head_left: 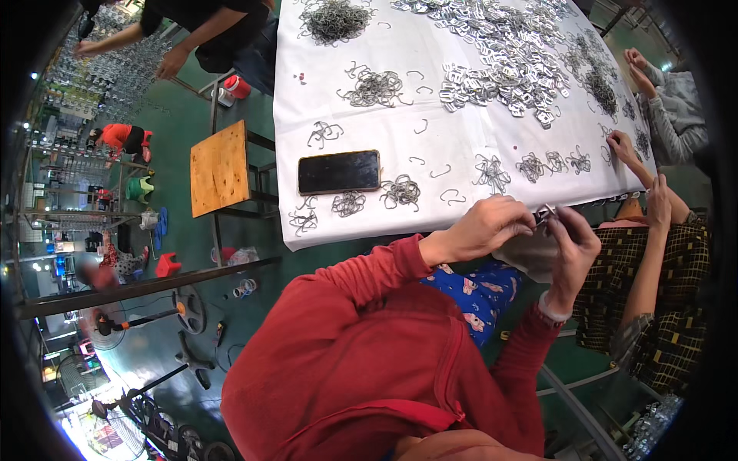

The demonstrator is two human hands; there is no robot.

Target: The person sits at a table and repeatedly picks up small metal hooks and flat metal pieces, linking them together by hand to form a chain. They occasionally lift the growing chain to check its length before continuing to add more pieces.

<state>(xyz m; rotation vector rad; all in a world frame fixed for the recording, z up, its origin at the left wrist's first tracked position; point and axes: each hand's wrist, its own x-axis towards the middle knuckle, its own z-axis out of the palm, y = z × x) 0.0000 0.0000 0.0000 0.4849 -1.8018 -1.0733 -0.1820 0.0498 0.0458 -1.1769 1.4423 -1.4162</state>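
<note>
My left hand [492,224] and my right hand [570,250] meet just off the near table edge, fingertips pinched together. Between them is a small shiny metal piece [544,213], mostly covered by the fingers, so its exact shape cannot be made out. Nearest to my hands on the white tablecloth [461,138] lie small bunches of bent wire hooks [492,174]. More wire hooks [401,192] are gathered farther left, with single ones scattered between. A large heap of flat silver metal buckles [500,84] covers the far middle of the table.
A black phone [339,172] lies at the table's left. Bigger wire piles [335,21] sit at the back. A co-worker in a checked garment [646,292] is close on my right, hands over the table; others are beyond. A wooden stool [219,169] stands left.
</note>
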